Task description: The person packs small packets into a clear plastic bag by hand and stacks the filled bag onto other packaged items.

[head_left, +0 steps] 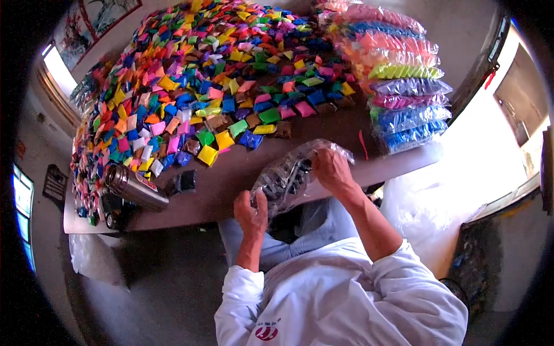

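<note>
Between my hands, at the table's front edge, is a clear plastic bag (281,185) with dark packets showing through it. My left hand (251,212) grips the bag's lower left end, thumb against fingers. The right hand (333,168) is closed on its upper right end, and the crumpled film sticks out past the knuckles. How many packets are inside cannot be made out. Left of the bag, a black packet (187,181) lies on the table (231,190), near a steel thermos (138,189) that appears tilted.
A wide heap of small colourful packets (225,75) covers the table's far and left parts. At the right stands a stack of filled clear bags (407,86), sorted by colour. A thin red strip (363,144) lies beside it. White plastic sheeting (415,202) hangs below the right edge.
</note>
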A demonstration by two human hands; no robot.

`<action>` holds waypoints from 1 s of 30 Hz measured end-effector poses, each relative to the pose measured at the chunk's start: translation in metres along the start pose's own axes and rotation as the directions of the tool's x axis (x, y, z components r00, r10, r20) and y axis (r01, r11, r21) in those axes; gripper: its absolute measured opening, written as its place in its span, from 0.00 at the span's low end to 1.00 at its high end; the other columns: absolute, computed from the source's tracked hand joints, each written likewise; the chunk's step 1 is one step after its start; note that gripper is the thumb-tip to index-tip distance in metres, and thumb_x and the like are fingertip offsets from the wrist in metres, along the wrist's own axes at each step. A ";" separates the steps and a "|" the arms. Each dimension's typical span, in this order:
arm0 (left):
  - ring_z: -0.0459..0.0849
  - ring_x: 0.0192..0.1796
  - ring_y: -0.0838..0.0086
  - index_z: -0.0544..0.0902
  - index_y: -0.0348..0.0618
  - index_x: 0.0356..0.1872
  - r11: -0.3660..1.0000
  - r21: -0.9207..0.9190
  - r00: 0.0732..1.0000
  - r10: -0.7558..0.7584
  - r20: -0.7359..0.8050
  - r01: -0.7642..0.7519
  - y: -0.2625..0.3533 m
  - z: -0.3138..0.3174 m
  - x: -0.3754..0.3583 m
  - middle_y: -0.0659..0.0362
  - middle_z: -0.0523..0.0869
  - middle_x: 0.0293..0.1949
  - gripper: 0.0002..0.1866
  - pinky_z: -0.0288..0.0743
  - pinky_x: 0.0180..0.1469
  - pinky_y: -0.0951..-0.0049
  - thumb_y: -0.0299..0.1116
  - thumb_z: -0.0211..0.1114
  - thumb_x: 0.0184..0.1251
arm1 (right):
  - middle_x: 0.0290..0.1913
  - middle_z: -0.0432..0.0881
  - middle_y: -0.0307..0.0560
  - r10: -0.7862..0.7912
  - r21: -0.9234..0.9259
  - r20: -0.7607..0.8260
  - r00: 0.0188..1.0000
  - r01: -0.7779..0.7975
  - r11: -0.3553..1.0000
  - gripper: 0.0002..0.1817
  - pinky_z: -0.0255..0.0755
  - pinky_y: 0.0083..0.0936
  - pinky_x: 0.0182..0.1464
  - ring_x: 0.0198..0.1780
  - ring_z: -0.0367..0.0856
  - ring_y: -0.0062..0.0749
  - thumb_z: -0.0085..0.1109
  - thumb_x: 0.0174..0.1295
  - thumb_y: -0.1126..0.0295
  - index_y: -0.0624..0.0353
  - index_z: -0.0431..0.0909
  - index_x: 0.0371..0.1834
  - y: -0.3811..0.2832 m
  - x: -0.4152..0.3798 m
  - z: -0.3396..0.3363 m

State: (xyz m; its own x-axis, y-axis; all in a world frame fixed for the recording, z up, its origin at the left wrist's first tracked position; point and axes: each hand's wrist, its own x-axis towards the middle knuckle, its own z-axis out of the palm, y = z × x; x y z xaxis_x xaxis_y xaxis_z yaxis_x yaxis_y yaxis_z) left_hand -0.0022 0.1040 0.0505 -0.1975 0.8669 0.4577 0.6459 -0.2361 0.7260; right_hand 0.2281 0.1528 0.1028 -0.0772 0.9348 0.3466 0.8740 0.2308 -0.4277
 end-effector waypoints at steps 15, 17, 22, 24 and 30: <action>0.76 0.34 0.49 0.73 0.38 0.23 0.994 -0.037 0.991 0.097 -0.094 -0.101 -0.004 0.004 -0.004 0.45 0.76 0.26 0.17 0.67 0.37 0.54 0.42 0.60 0.63 | 0.52 0.73 0.64 -0.324 0.042 -0.167 0.931 0.335 0.941 0.19 0.67 0.42 0.60 0.56 0.71 0.58 0.53 0.50 0.78 0.72 0.72 0.47 -0.059 -0.046 -0.034; 0.75 0.32 0.49 0.72 0.39 0.22 1.000 -0.003 0.999 0.031 -0.013 -0.031 -0.015 0.007 -0.002 0.45 0.75 0.25 0.16 0.67 0.36 0.55 0.40 0.61 0.62 | 0.48 0.77 0.60 -0.415 0.472 0.028 0.910 0.353 0.807 0.14 0.74 0.39 0.47 0.48 0.77 0.55 0.53 0.52 0.82 0.70 0.73 0.44 -0.078 -0.059 -0.037; 0.73 0.30 0.47 0.71 0.40 0.19 0.998 -0.002 0.994 -0.064 -0.093 0.064 -0.009 0.009 -0.007 0.46 0.74 0.23 0.17 0.66 0.34 0.54 0.40 0.62 0.60 | 0.41 0.78 0.58 -0.628 0.661 -0.043 0.777 0.493 0.566 0.15 0.75 0.39 0.41 0.42 0.79 0.54 0.57 0.49 0.83 0.68 0.73 0.42 -0.134 -0.063 -0.058; 0.73 0.34 0.49 0.71 0.41 0.25 0.995 0.016 0.994 -0.102 -0.042 0.103 -0.004 0.003 -0.010 0.46 0.75 0.28 0.15 0.66 0.38 0.55 0.41 0.62 0.61 | 0.40 0.78 0.57 -0.670 0.689 -0.101 0.735 0.538 0.486 0.15 0.75 0.40 0.41 0.40 0.79 0.53 0.58 0.49 0.82 0.67 0.73 0.43 -0.153 -0.054 -0.055; 0.73 0.48 0.55 0.73 0.44 0.41 1.000 -0.004 0.997 0.000 0.076 0.000 -0.046 0.042 -0.019 0.48 0.76 0.42 0.15 0.66 0.50 0.57 0.43 0.60 0.63 | 0.33 0.80 0.56 -0.715 0.322 0.272 0.644 0.640 0.698 0.09 0.75 0.41 0.34 0.34 0.81 0.51 0.54 0.52 0.76 0.64 0.77 0.37 -0.201 0.015 0.007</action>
State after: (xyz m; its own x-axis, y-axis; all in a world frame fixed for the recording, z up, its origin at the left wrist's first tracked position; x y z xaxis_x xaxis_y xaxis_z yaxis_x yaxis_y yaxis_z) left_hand 0.0029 0.1165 -0.0128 -0.1407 0.8977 0.4175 0.6430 -0.2379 0.7280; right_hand 0.0482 0.1221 0.1876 -0.8055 0.5099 0.3021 0.4061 0.8461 -0.3453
